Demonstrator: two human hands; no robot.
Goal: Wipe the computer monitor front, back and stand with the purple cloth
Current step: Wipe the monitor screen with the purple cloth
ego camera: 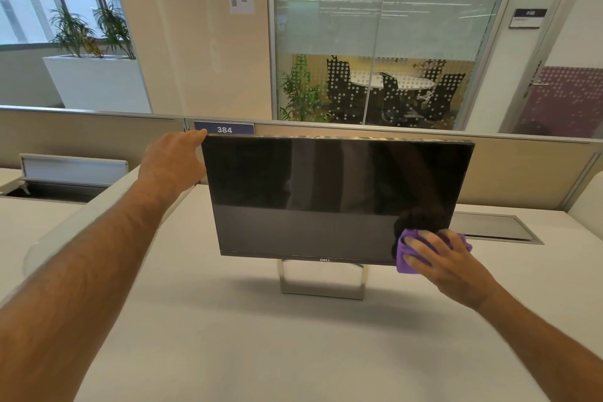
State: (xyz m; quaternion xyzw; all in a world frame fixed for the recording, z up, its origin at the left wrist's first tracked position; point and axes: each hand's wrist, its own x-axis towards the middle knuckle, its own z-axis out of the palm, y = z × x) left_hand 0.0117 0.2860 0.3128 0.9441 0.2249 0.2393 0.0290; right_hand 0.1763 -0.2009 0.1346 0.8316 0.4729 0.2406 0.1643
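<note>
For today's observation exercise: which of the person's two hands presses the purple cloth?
The right hand, pressing the purple cloth on the black monitor's lower right corner; the left hand grips its upper left edge.

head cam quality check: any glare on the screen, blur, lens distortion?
Head view: the dark monitor screen mirrors the room, with pale vertical streaks near its middle; slight motion blur on the right hand pressing the purple cloth; the left hand at the top corner looks sharp; wide-angle bowing bends the partition rail and desk edges.
</note>
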